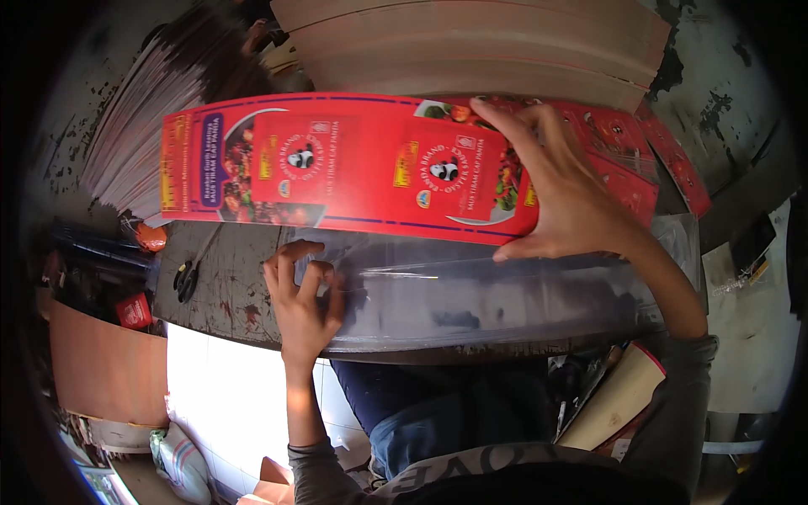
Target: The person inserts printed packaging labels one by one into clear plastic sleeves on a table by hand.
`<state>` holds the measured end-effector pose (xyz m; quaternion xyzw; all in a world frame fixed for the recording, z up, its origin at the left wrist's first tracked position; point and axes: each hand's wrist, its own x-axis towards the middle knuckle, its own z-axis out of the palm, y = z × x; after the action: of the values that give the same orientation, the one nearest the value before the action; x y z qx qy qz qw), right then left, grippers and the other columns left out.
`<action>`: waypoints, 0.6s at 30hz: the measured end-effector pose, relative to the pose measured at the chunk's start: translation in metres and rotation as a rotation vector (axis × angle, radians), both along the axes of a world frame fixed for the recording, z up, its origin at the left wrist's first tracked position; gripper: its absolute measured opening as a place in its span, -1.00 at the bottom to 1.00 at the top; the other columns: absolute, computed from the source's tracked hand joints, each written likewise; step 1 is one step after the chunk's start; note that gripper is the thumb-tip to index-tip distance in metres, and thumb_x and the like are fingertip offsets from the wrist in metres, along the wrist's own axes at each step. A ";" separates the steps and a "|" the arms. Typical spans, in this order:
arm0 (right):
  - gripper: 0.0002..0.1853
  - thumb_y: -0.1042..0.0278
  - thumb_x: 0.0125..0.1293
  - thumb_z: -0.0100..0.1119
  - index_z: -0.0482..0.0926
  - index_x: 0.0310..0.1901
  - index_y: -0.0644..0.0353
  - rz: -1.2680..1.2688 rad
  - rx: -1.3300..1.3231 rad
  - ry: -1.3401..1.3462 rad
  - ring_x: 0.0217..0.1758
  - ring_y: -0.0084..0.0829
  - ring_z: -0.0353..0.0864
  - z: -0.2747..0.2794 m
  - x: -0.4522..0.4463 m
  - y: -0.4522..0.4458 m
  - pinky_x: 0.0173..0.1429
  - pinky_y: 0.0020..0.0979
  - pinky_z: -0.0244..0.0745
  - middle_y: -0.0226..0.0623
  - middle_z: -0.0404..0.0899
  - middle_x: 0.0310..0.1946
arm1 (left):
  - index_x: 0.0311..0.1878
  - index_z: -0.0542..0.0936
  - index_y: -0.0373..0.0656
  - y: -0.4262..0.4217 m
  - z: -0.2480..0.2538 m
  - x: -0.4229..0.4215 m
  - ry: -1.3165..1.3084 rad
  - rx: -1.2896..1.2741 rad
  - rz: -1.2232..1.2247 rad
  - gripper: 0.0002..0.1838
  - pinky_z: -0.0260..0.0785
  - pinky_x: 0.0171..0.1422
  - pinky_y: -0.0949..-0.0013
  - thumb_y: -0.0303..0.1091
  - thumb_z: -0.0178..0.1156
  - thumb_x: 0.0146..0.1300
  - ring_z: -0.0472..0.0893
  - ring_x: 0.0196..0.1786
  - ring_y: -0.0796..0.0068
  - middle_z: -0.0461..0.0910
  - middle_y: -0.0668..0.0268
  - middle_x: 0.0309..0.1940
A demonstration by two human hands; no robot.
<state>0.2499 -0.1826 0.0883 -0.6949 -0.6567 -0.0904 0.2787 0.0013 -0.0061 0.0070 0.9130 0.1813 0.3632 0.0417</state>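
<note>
My right hand (564, 189) grips the right end of a long red printed card strip (362, 168), thumb at its lower edge and fingers at its upper edge. The strip shows panda logos, food pictures and "Oyster Sauce" lettering, and is held slightly bowed above the worktable. Below it, clear plastic sheets or sleeves (505, 299) lie along the front of the table. With fingers bent, my left hand (303, 295) pinches the left end of this plastic; how many layers it holds is hidden. More red printed cards (619, 139) lie behind my right hand.
A large stack of card sheets (147, 126) stands at the far left. Black-handled scissors (186, 280) lie on the worn table (231, 290), near an orange round object (151, 237). Brown boards (471, 46) cover the back. A striped sack (181, 463) sits on the floor.
</note>
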 end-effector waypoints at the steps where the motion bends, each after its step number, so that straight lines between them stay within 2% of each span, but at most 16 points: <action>1: 0.06 0.11 -0.30 0.52 0.12 0.32 -0.04 0.014 -0.014 0.058 0.17 -0.01 0.24 -0.002 0.009 -0.011 0.21 -0.11 0.22 0.03 0.22 0.06 | -0.34 0.46 -0.22 0.000 0.001 0.001 -0.003 -0.004 0.011 -0.78 0.15 0.25 0.05 -0.61 0.21 -0.12 0.37 0.03 0.14 0.44 0.21 -0.10; 2: 0.03 0.09 -0.27 0.51 0.14 0.32 0.00 0.031 -0.032 0.114 0.20 -0.03 0.24 -0.004 0.020 -0.022 0.24 -0.12 0.21 0.02 0.22 0.09 | -0.26 0.49 -0.21 0.000 0.001 0.002 -0.113 -0.138 0.050 -0.76 0.19 0.19 0.07 -0.53 0.24 -0.07 0.39 0.01 0.11 0.44 0.18 -0.13; 3: -0.05 0.09 -0.25 0.50 0.22 0.25 0.06 -0.038 -0.080 0.080 0.15 -0.07 0.31 -0.007 0.030 -0.033 0.20 -0.15 0.24 -0.02 0.28 0.05 | -0.19 0.52 -0.19 0.001 -0.001 0.004 -0.227 -0.270 0.091 -0.73 0.23 0.12 0.08 -0.46 0.27 -0.02 0.41 -0.01 0.07 0.45 0.16 -0.15; 4: -0.13 0.09 -0.22 0.49 0.30 0.18 0.12 -0.108 -0.126 0.045 0.10 -0.12 0.37 -0.010 0.042 -0.041 0.17 -0.17 0.27 -0.06 0.34 0.01 | -0.08 0.52 -0.22 0.015 -0.002 -0.004 -0.038 -0.044 0.044 -0.62 0.33 0.02 0.13 -0.39 0.34 -0.01 0.49 -0.12 0.02 0.49 0.11 -0.10; 5: -0.13 0.09 -0.22 0.49 0.30 0.18 0.12 -0.098 -0.133 0.039 0.10 -0.12 0.37 -0.015 0.055 -0.047 0.17 -0.17 0.27 -0.06 0.34 0.01 | -0.08 0.52 -0.23 0.029 0.004 -0.007 0.099 -0.228 -0.053 -0.63 0.38 -0.01 0.19 -0.43 0.34 0.00 0.54 -0.15 0.10 0.53 0.12 -0.12; 6: -0.22 0.10 -0.22 0.49 0.35 0.08 0.16 -0.175 -0.119 0.154 0.02 -0.15 0.40 -0.022 0.067 -0.051 0.11 -0.20 0.29 -0.11 0.39 -0.08 | -0.09 0.52 -0.24 0.043 0.016 -0.007 0.243 -0.413 -0.155 -0.64 0.43 -0.04 0.25 -0.46 0.33 0.01 0.59 -0.18 0.18 0.57 0.13 -0.14; 7: -0.30 0.10 -0.21 0.49 0.40 -0.02 0.20 -0.255 -0.108 0.275 -0.07 -0.19 0.44 -0.028 0.073 -0.052 0.05 -0.24 0.32 -0.17 0.43 -0.17 | -0.09 0.52 -0.24 0.062 0.027 -0.007 0.251 -0.421 -0.150 -0.64 0.43 -0.04 0.25 -0.46 0.33 0.01 0.59 -0.18 0.18 0.57 0.13 -0.14; 9: -0.34 0.11 -0.20 0.48 0.39 -0.07 0.21 -0.271 -0.145 0.259 -0.13 -0.22 0.43 -0.030 0.075 -0.047 0.00 -0.26 0.32 -0.19 0.43 -0.21 | -0.10 0.52 -0.29 0.101 0.044 0.000 0.549 -1.029 -0.504 -0.71 0.47 0.00 0.36 -0.53 0.27 0.07 0.62 -0.13 0.33 0.62 0.18 -0.25; 10: -0.38 0.12 -0.19 0.48 0.38 -0.12 0.22 -0.288 -0.167 0.231 -0.18 -0.25 0.42 -0.029 0.078 -0.043 -0.05 -0.28 0.32 -0.22 0.43 -0.26 | -0.10 0.52 -0.29 0.115 0.045 0.008 0.547 -1.031 -0.493 -0.71 0.47 0.00 0.36 -0.53 0.27 0.07 0.62 -0.13 0.33 0.62 0.18 -0.25; 12: -0.38 0.13 -0.18 0.47 0.39 -0.12 0.22 -0.274 -0.169 0.235 -0.20 -0.26 0.41 -0.035 0.080 -0.045 -0.07 -0.29 0.31 -0.22 0.42 -0.27 | -0.13 0.52 -0.35 0.140 0.035 0.020 0.701 -1.130 -0.686 -0.78 0.50 -0.03 0.44 -0.57 0.21 0.12 0.64 -0.15 0.40 0.63 0.19 -0.29; 13: -0.39 0.14 -0.17 0.47 0.39 -0.11 0.22 -0.273 -0.169 0.232 -0.22 -0.27 0.40 -0.038 0.082 -0.046 -0.09 -0.29 0.31 -0.22 0.41 -0.28 | -0.11 0.52 -0.36 0.145 0.026 0.025 0.695 -1.212 -0.686 -0.75 0.54 -0.13 0.45 -0.57 0.23 0.11 0.66 -0.24 0.40 0.63 0.16 -0.29; 16: -0.41 0.15 -0.16 0.46 0.39 -0.12 0.22 -0.275 -0.162 0.190 -0.20 -0.28 0.40 -0.043 0.082 -0.047 -0.08 -0.29 0.30 -0.23 0.41 -0.28 | -0.10 0.51 -0.36 0.146 0.021 0.025 0.684 -1.360 -0.709 -0.75 0.55 -0.18 0.46 -0.57 0.22 0.12 0.67 -0.28 0.42 0.64 0.16 -0.31; 17: -0.41 0.15 -0.16 0.46 0.39 -0.12 0.22 -0.276 -0.170 0.199 -0.20 -0.28 0.40 -0.046 0.081 -0.048 -0.08 -0.29 0.30 -0.23 0.41 -0.28 | 0.05 0.38 -0.36 0.147 0.017 0.023 0.691 -1.408 -0.660 -0.59 0.55 -0.14 0.44 -0.57 0.23 0.12 0.67 -0.25 0.38 0.64 0.08 -0.30; 18: -0.41 0.15 -0.16 0.46 0.38 -0.13 0.23 -0.280 -0.163 0.179 -0.20 -0.28 0.39 -0.047 0.081 -0.047 -0.09 -0.30 0.30 -0.23 0.40 -0.28 | 0.05 0.38 -0.36 0.147 0.018 0.023 0.693 -1.417 -0.656 -0.59 0.55 -0.14 0.44 -0.57 0.23 0.12 0.67 -0.25 0.38 0.64 0.08 -0.30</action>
<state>0.3305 -0.2298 0.0411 -0.8051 -0.5312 -0.0128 0.2636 0.0244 0.1404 0.0246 0.7371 0.0948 -0.1662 0.6482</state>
